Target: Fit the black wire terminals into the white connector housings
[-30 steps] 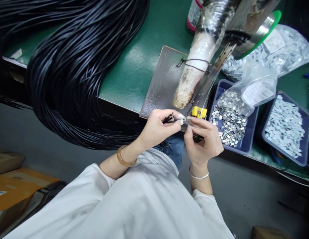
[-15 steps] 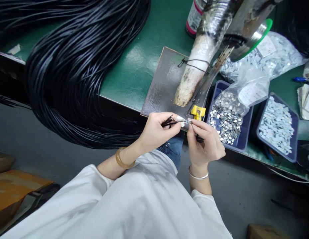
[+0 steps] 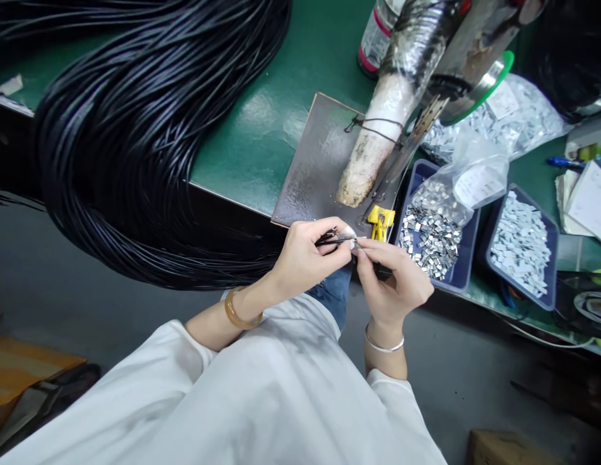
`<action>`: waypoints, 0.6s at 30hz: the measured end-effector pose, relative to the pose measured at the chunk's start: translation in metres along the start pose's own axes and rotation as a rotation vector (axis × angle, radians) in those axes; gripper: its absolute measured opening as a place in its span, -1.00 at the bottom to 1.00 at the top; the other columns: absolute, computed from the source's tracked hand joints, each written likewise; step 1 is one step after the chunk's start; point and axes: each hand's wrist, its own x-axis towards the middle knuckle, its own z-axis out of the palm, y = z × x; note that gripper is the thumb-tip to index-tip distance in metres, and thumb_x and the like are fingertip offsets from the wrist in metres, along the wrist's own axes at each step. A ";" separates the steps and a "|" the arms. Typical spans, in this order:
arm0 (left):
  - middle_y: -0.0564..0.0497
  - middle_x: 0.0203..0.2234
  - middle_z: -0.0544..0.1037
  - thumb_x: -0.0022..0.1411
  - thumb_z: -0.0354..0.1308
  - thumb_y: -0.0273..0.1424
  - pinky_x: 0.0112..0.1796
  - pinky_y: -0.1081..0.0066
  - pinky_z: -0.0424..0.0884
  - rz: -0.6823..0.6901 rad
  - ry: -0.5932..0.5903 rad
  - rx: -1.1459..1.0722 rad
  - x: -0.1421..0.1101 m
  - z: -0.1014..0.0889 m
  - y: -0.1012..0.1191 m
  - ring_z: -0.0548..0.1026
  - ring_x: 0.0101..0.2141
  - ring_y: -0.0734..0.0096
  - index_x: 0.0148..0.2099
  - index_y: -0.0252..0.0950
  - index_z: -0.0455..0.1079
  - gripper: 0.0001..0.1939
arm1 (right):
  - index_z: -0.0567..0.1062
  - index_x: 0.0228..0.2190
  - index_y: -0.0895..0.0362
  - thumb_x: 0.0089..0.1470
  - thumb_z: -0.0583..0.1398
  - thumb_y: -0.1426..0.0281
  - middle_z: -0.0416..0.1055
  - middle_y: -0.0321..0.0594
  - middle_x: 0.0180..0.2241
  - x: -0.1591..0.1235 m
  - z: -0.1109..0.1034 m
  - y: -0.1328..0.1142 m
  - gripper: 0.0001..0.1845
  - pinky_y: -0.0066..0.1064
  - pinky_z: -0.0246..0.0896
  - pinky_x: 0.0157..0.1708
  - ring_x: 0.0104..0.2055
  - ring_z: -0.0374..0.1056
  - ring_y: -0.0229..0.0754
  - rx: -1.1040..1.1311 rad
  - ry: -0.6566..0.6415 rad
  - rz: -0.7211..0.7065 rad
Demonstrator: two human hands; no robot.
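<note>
My left hand (image 3: 312,255) is closed in a pinch on the end of a thin black cable (image 3: 333,241), with loose dark strands showing between thumb and forefinger. Against its fingertips, my right hand (image 3: 394,274) pinches at the cable's tip. What sits between the right fingertips is mostly hidden; a small metal connector showed there a moment ago. Just beyond the hands stands a yellow part (image 3: 380,223) at the lower end of a soldering fixture. A wrapped white rod (image 3: 361,171) slants down above a dark metal plate (image 3: 305,171).
A thick bundle of black cables (image 3: 130,129) hangs over the green table's (image 3: 246,142) front edge. Rightward are a blue tray of metal shells (image 3: 469,274) and a second tray of pale small parts (image 3: 554,258). A plastic bag (image 3: 518,116), a spool (image 3: 501,77) and a bottle (image 3: 375,42) stand behind.
My right fingertips have moved left, closing up to the left fingertips and covering the small metal connector. The left hand keeps its pinch on the cable. The view has shifted slightly right.
</note>
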 end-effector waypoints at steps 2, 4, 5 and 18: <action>0.18 -0.61 0.30 0.14 0.18 -0.54 -0.52 0.59 0.14 0.012 0.010 -0.010 0.002 0.001 0.000 0.15 -0.58 0.67 -0.36 -0.35 0.45 -0.96 | 0.53 -0.26 0.05 0.04 0.32 0.60 0.64 -0.33 -0.30 -0.002 0.002 0.002 -0.75 -0.46 0.52 -0.22 -0.28 0.59 -0.27 -0.018 0.031 -0.037; 0.18 -0.61 0.28 0.15 0.17 -0.53 -0.53 0.58 0.12 0.000 0.013 -0.024 0.003 0.002 0.000 0.12 -0.58 0.67 -0.37 -0.35 0.45 -0.94 | 0.53 -0.26 0.06 0.03 0.32 0.60 0.64 -0.32 -0.30 -0.003 0.005 0.004 -0.75 -0.44 0.52 -0.19 -0.26 0.59 -0.26 -0.039 0.077 -0.027; 0.18 -0.62 0.26 0.16 0.16 -0.52 -0.54 0.57 0.11 -0.010 0.015 -0.028 0.004 0.002 0.000 0.11 -0.59 0.66 -0.37 -0.35 0.45 -0.93 | 0.53 -0.26 0.07 0.04 0.32 0.60 0.63 -0.30 -0.28 -0.003 0.007 0.005 -0.76 -0.41 0.52 -0.17 -0.23 0.59 -0.25 -0.042 0.098 0.002; 0.15 -0.60 0.34 0.15 0.18 -0.52 -0.57 0.60 0.11 -0.011 0.061 -0.069 0.015 0.005 -0.001 0.12 -0.60 0.68 -0.33 -0.37 0.52 -0.92 | 0.53 -0.29 0.07 0.10 0.30 0.54 0.61 -0.29 -0.24 0.006 0.021 0.012 -0.85 -0.30 0.49 -0.13 -0.17 0.55 -0.23 -0.017 0.118 0.122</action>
